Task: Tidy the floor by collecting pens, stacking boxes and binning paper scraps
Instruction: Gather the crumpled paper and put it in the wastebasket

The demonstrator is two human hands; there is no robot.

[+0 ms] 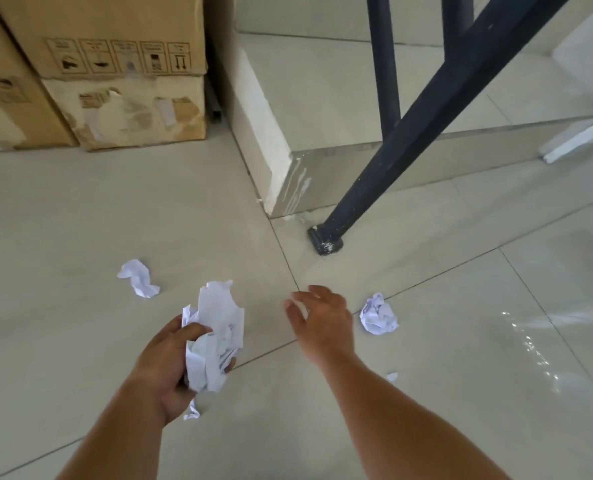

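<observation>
My left hand (168,367) grips a bundle of crumpled white paper scraps (215,336) low in the middle of the view. My right hand (319,318) hovers over the tiled floor with fingers spread and nothing in it. A crumpled paper ball (378,314) lies on the floor just right of that hand. Another crumpled scrap (138,278) lies to the left, beyond my left hand. A tiny paper bit (391,376) rests near my right forearm, and a small piece (192,413) shows beneath my left hand.
Stacked cardboard boxes (115,74) stand against the wall at the upper left. A white wall corner (277,168) juts out in the middle. Dark metal legs (392,161) slant down to a foot (325,242) on the floor. A white board (579,138) lies at right.
</observation>
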